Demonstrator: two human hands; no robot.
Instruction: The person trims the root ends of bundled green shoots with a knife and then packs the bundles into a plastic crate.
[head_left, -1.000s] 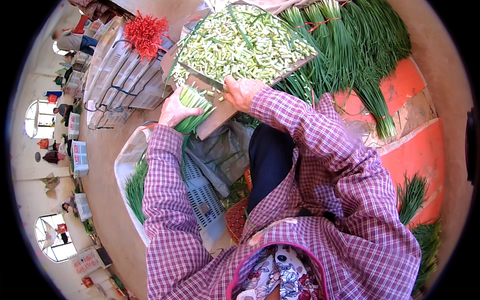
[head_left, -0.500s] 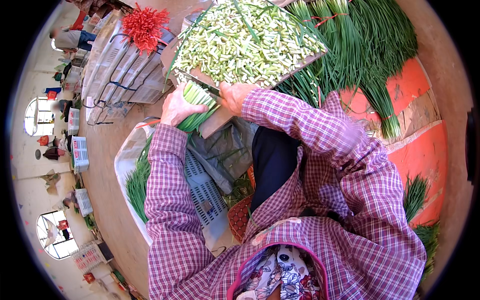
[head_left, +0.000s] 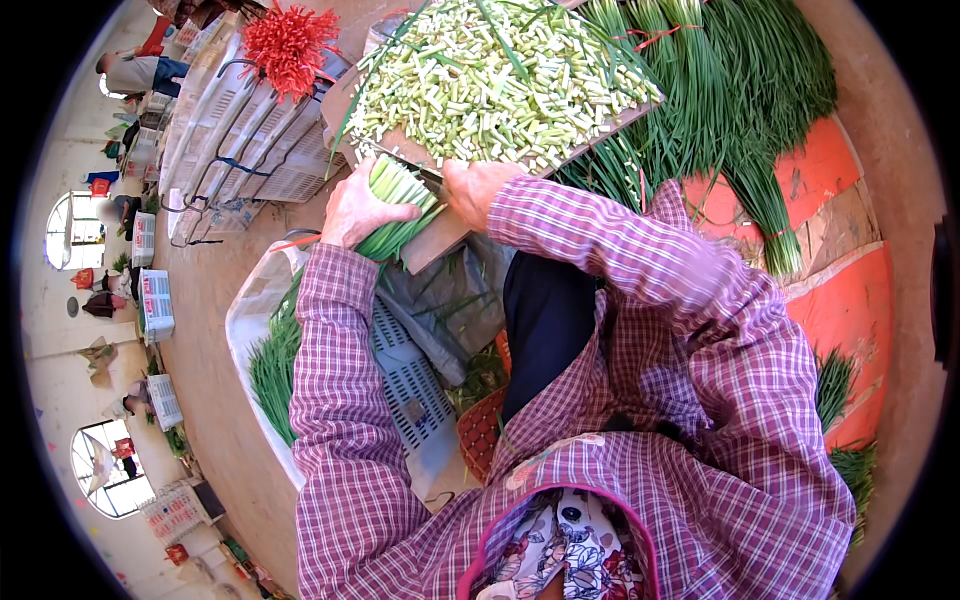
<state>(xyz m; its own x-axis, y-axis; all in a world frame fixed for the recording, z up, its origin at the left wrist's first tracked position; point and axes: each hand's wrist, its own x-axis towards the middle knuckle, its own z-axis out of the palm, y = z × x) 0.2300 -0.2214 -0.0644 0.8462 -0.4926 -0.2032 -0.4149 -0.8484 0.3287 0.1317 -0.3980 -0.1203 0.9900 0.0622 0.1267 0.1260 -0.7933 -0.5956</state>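
My left hand (head_left: 360,212) is wrapped round a bunch of green chives (head_left: 398,235), its pale cut ends pointing up and right. The bunch lies against the near left edge of a wooden board (head_left: 436,252). Close beside those ends, my right hand (head_left: 480,190) is closed round what looks like a knife (head_left: 428,176); only a dark strip of blade shows, and its handle is hidden in my fingers. Just beyond both hands, a heap of short, pale green cut stem pieces (head_left: 500,85) covers the board, with a few long leaves on top.
Tied chive bundles (head_left: 740,80) lie at the far right on red sheeting (head_left: 840,310). A white-lined crate with chives (head_left: 270,370) stands by my left forearm, beside a blue-grey basket (head_left: 405,385). Stacked white crates (head_left: 240,130) and red ties (head_left: 290,50) are at the far left.
Both hands stay in nearly the same place, with the bunch still in my left. The view has shifted very slightly.
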